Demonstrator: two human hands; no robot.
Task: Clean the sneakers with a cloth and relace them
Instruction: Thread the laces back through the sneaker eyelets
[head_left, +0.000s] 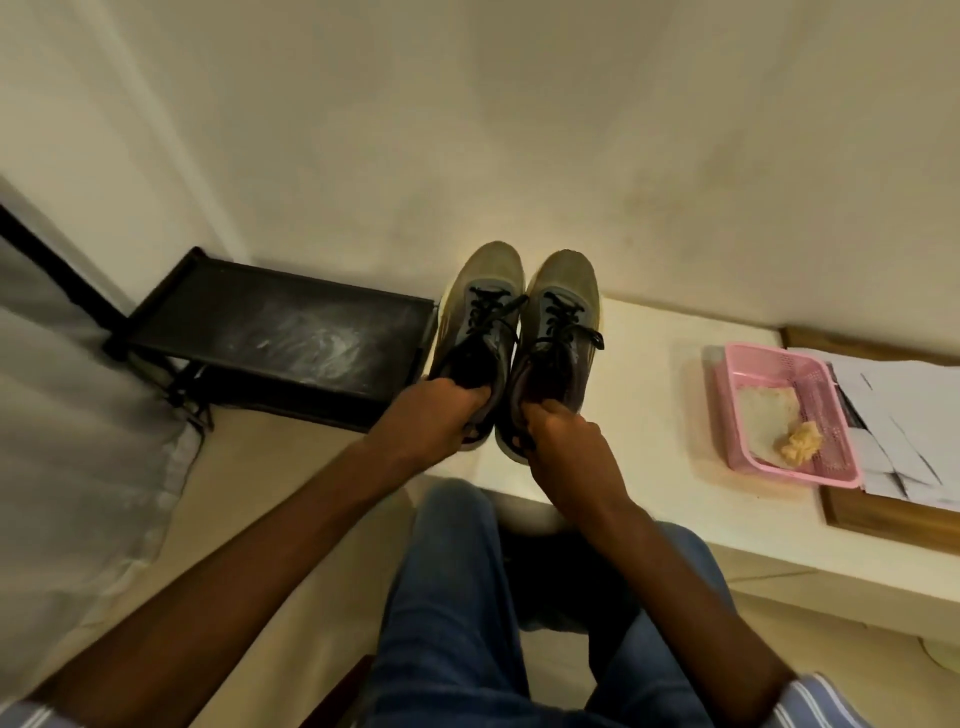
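Both sneakers sit side by side, touching, toes toward the wall, at the left end of the white table (649, 332). The left hand (436, 410) grips the heel collar of the left sneaker (478, 322), fingers curled into the opening and hidden there. The right hand (566, 436) grips the right sneaker (561, 322) likewise. Both heels overhang the table's near edge. The pink basket (769, 364), well right of the sneakers, holds a crumpled cloth (802, 444). Bare tabletop lies between.
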